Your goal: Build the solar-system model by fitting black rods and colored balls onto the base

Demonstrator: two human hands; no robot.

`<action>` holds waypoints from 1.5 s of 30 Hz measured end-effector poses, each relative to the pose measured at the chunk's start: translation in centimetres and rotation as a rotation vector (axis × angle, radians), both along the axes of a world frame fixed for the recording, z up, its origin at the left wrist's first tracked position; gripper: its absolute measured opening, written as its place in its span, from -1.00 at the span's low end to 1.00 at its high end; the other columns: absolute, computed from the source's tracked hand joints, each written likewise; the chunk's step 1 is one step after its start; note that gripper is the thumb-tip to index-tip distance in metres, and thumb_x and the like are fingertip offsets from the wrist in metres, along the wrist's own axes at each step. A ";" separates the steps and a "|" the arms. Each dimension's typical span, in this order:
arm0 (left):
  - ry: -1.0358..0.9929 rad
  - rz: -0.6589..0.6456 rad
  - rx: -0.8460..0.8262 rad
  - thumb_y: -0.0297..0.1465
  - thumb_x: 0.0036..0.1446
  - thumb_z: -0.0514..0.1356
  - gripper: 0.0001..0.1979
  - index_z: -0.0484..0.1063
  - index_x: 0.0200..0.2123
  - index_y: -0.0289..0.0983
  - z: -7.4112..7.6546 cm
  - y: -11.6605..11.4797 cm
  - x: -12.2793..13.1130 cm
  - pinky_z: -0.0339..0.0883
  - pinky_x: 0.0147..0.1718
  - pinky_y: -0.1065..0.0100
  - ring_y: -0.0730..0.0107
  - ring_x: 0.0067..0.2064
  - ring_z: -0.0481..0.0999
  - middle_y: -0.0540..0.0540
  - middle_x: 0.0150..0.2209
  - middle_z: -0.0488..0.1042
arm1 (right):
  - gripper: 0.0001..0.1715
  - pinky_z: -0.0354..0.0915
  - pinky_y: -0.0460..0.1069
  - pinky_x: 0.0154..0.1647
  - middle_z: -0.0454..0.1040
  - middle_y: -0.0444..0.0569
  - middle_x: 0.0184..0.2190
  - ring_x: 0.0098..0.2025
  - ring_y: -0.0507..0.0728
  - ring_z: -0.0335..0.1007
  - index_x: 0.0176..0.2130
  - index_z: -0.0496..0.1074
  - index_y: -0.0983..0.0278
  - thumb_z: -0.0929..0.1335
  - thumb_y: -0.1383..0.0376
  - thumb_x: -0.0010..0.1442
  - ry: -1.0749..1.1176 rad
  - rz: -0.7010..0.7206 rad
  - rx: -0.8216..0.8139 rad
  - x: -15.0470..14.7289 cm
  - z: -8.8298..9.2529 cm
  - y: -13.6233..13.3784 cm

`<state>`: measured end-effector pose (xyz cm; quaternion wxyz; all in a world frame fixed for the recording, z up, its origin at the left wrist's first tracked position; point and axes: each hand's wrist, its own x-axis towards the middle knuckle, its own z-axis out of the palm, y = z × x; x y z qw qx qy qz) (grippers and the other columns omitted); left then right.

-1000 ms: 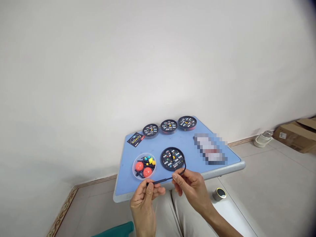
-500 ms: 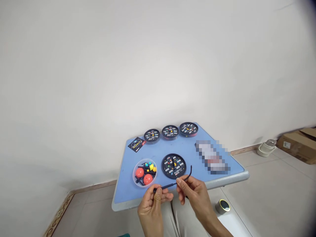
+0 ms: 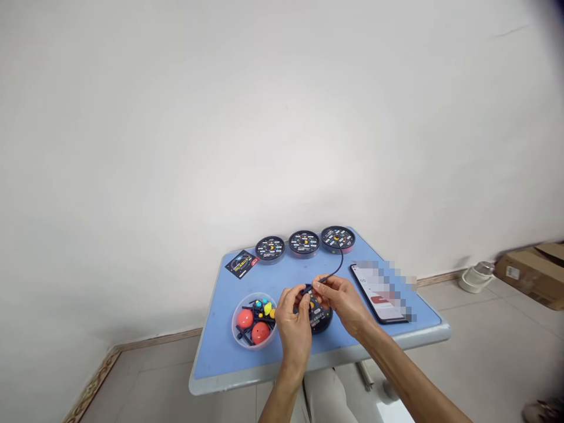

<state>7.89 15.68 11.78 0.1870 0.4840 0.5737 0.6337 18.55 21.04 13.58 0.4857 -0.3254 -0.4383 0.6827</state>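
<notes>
Both hands meet over a round black disc [image 3: 321, 320] printed with small planet pictures and labels, partly hidden beneath them. My right hand [image 3: 339, 296] pinches a thin curved black rod [image 3: 338, 267] whose free end arcs up and away. The fingers of my left hand [image 3: 294, 317] close round the rod's thicker near end, above the disc. Whether that end touches the disc's upright post, I cannot tell. Left of my hands stands a clear round tub [image 3: 235, 336] with red balls [image 3: 260, 333], small yellow and blue balls and black sticks.
Three more round printed discs [image 3: 304, 242] line the back edge of the blue table [image 3: 211, 352]. A black card [image 3: 242, 264] lies at the back left, and a phone [image 3: 374, 294] lies at the right. On the floor to the right are a cardboard box [image 3: 529, 276] and a whitish container [image 3: 473, 281].
Both hands have moved forward from the table's front edge to over the disc, carrying the curved rod. My left hand now covers part of the disc. The view has shifted slightly.
</notes>
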 end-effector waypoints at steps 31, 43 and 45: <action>0.075 -0.008 -0.071 -0.26 0.15 0.21 -0.80 0.59 -0.27 -0.20 -3.3 1.6 -0.5 0.33 -0.29 0.35 0.33 -0.32 0.44 -0.09 -0.36 0.47 | -0.68 -0.02 -0.01 -0.48 0.47 -0.02 -0.42 -0.32 0.12 0.23 -0.34 0.49 0.26 0.27 0.61 0.17 -1.418 0.004 1.279 1.7 -1.2 2.3; 0.617 0.085 -0.207 -0.51 0.12 0.18 -0.84 0.55 -0.42 -0.21 -4.6 1.1 -0.6 0.23 -0.30 0.27 0.25 -0.31 0.36 -0.08 -0.42 0.45 | -0.80 0.12 0.03 -0.31 0.48 0.00 -0.49 -0.23 0.18 0.30 -0.45 0.51 0.30 0.35 0.47 0.18 -1.489 0.199 1.331 1.0 -3.4 3.0; 0.699 0.101 -0.211 -0.53 0.13 0.17 -0.82 0.56 -0.40 -0.23 -5.0 0.9 -0.4 0.24 -0.30 0.25 0.23 -0.30 0.36 -0.10 -0.40 0.45 | -0.80 0.13 0.03 -0.30 0.48 0.01 -0.47 -0.22 0.18 0.31 -0.43 0.51 0.31 0.35 0.49 0.18 -1.487 0.196 1.343 1.0 -4.3 3.0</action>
